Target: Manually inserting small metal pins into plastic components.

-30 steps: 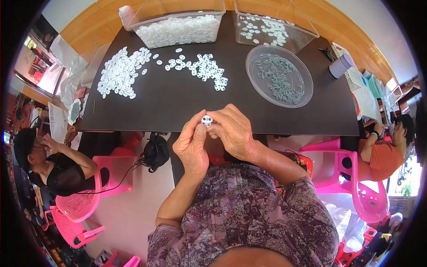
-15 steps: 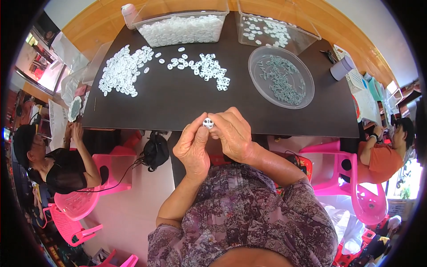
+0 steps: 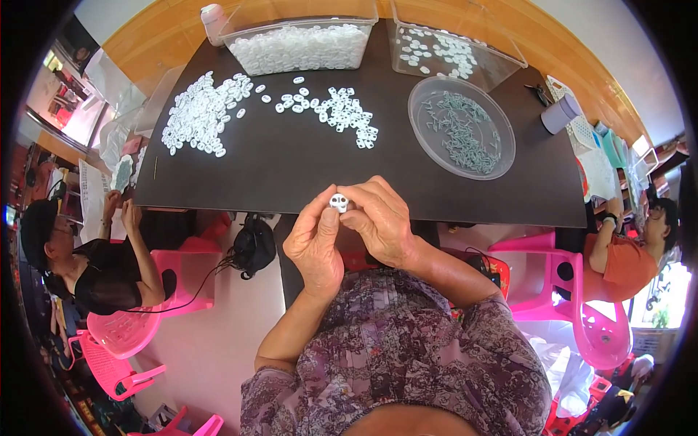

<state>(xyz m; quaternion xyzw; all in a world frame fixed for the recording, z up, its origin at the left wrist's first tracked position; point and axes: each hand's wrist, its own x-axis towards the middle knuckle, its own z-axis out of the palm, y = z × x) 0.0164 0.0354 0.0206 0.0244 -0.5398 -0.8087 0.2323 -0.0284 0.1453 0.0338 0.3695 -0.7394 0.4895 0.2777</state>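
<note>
Can read no word, number or sign for certain; can see, far to the left of the fingers (image 3: pixel 327 222), dark marks like print on a pale sheet (image 3: pixel 93 192), too small and slanted to make out; can pick out no legible lettering on the pale bottle (image 3: pixel 213 25), beyond the fingers to the left, nor on the lilac cup (image 3: pixel 560 115), beyond the fingers to the right

We see the white piece (image 3: pixel 339 199) only partly, its edges covered by fingers (image 3: pixel 366 198); its details are too small to tell. The bottom edge cuts off the shirt (image 3: pixel 392 341).
</note>
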